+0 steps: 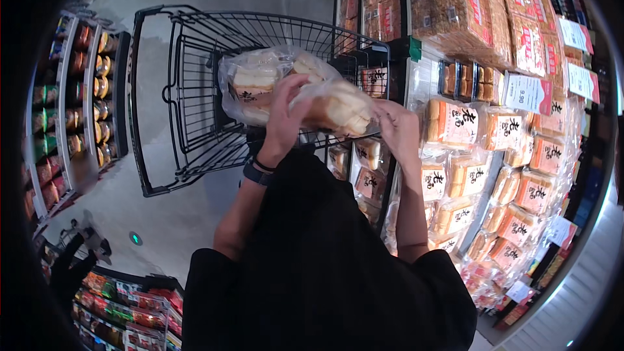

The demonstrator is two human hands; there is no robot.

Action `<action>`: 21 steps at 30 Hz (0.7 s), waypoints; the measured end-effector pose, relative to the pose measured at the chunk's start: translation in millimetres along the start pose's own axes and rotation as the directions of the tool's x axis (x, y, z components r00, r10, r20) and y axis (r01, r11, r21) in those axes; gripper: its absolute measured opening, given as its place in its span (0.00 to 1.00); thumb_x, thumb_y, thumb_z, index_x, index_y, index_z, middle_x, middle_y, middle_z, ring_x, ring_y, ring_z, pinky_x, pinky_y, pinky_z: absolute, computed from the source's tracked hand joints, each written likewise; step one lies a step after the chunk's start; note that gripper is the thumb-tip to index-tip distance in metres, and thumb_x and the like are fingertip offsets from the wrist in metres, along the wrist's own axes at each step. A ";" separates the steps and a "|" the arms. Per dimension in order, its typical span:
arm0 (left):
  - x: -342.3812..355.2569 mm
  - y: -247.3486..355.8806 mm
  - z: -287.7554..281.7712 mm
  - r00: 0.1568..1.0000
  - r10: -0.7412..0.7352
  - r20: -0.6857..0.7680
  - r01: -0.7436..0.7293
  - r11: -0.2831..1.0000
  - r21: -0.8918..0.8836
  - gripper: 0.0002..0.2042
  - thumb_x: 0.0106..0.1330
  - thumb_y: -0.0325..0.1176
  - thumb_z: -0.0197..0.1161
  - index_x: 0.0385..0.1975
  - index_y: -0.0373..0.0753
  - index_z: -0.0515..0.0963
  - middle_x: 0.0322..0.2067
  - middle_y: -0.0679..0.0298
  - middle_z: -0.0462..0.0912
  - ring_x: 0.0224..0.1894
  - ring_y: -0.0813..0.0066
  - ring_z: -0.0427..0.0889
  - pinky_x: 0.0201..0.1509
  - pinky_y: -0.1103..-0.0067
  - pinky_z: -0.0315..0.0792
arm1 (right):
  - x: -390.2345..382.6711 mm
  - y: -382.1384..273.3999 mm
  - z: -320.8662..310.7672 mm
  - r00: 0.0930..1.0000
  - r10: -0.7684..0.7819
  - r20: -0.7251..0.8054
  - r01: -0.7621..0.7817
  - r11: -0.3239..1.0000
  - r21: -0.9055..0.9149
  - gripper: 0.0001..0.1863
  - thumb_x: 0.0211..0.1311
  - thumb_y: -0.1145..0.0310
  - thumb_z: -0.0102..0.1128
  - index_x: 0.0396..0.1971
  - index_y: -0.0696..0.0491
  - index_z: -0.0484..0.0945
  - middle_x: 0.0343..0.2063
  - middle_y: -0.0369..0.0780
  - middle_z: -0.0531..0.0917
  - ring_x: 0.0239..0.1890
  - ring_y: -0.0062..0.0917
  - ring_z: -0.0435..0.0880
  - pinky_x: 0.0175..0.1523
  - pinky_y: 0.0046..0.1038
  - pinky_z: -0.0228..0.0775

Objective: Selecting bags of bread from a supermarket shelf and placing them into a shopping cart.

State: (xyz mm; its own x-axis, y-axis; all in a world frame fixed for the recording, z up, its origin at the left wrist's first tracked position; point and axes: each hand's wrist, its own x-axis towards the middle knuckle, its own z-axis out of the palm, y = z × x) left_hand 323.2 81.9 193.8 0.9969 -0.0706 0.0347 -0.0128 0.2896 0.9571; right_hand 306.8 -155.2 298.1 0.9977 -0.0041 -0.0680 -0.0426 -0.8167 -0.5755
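A clear bag of sliced bread [348, 112] is held slantwise over the shopping cart, slightly smeared by motion. At its left end is my left hand [286, 117], with fingers curved against the plastic. My right hand [396, 127] pinches the wrapper at the right end. Beneath and to the left, another clear bag of bread [252, 84] lies in the black wire shopping cart [195, 101]. One more bag of bread [311, 65] shows partly behind the held one; the hands and held bag cover some of it.
Wrapped breads [455, 123] fill the sloping shelf at the right, with price cards [526, 94] along it. Larger bread packs [455, 13] are stacked beyond. A goods rack [78, 91] stands left, and packaged snacks [123, 305] sit lower left. Another person [68, 263] is near the left edge.
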 end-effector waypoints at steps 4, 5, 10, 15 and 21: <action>-14.7 -77.2 -34.5 0.987 -0.156 -0.038 0.159 0.985 0.063 0.07 0.74 0.26 0.56 0.44 0.33 0.80 0.47 0.61 0.79 0.52 0.74 0.78 0.56 0.77 0.72 | 6.3 31.0 -9.9 0.989 0.049 -0.140 -0.039 0.996 0.075 0.09 0.70 0.71 0.63 0.43 0.60 0.86 0.31 0.37 0.88 0.34 0.16 0.82 0.41 0.22 0.73; -18.4 -94.0 -37.4 0.974 -0.217 0.065 0.205 0.967 0.155 0.07 0.73 0.27 0.57 0.41 0.33 0.81 0.43 0.61 0.81 0.49 0.75 0.78 0.53 0.78 0.73 | 9.2 35.3 -14.7 0.990 0.047 -0.130 -0.038 0.997 0.068 0.09 0.70 0.71 0.63 0.43 0.60 0.86 0.31 0.37 0.88 0.34 0.16 0.82 0.41 0.22 0.73; -41.4 -211.9 4.2 0.951 -0.118 0.286 -0.046 0.859 0.510 0.10 0.68 0.33 0.59 0.42 0.38 0.84 0.38 0.53 0.84 0.46 0.60 0.83 0.53 0.66 0.76 | 31.4 34.2 -17.4 0.977 0.086 -0.196 -0.066 0.992 0.105 0.11 0.71 0.68 0.63 0.41 0.62 0.85 0.30 0.41 0.87 0.32 0.18 0.79 0.40 0.23 0.71; -22.3 -234.6 82.1 0.818 -0.488 0.304 0.225 0.758 0.612 0.19 0.62 0.41 0.58 0.49 0.42 0.85 0.43 0.48 0.85 0.55 0.51 0.81 0.59 0.58 0.74 | 42.5 35.5 -19.4 0.986 0.063 -0.156 -0.040 0.989 0.142 0.14 0.72 0.66 0.64 0.47 0.61 0.86 0.32 0.34 0.88 0.36 0.14 0.80 0.45 0.19 0.72; -12.0 -209.2 138.9 0.704 -0.638 0.313 0.300 0.667 0.682 0.18 0.61 0.41 0.58 0.47 0.39 0.81 0.42 0.44 0.85 0.47 0.46 0.85 0.56 0.57 0.76 | 56.2 85.7 12.1 0.985 0.130 0.117 -0.158 0.947 0.280 0.13 0.73 0.68 0.62 0.46 0.62 0.86 0.35 0.36 0.89 0.37 0.15 0.82 0.45 0.20 0.74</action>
State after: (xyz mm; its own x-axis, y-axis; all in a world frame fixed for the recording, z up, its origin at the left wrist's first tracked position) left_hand 303.1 -110.5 33.1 0.6854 -0.5334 -0.4957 0.2379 -0.4793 0.8448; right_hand 358.6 -218.4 235.1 0.9706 -0.0430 -0.2368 -0.2130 -0.6112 -0.7623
